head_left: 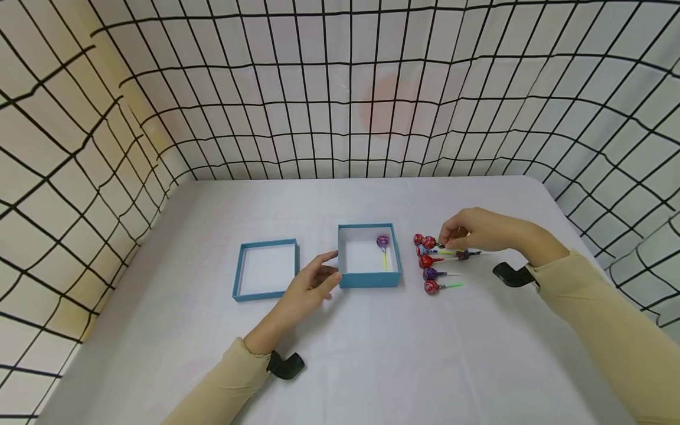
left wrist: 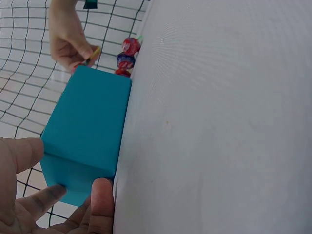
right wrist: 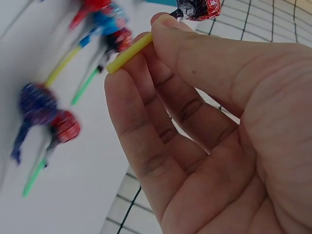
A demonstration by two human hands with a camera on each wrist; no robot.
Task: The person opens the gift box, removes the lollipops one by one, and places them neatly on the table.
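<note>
My right hand [head_left: 474,229] pinches the yellow stick of a lollipop [right wrist: 200,9] between thumb and fingertips. Its wrapper is dark and red. My left hand [head_left: 313,282] touches the near left corner of a blue box [head_left: 369,280] with relaxed fingers and thumb. Inside that white-lined box lies a purple lollipop [head_left: 382,242], its yellow-green stick toward me. Several wrapped lollipops lie in a loose column just below the right hand, among them a red one [head_left: 427,261], a purple one [head_left: 430,274] and a red one with a green stick [head_left: 431,287].
The blue-rimmed box lid [head_left: 296,265], white inside, lies left of the box, beside the left hand. White cloth covers the table [head_left: 404,366]. Black wire mesh [head_left: 340,103] stands along the back and both sides.
</note>
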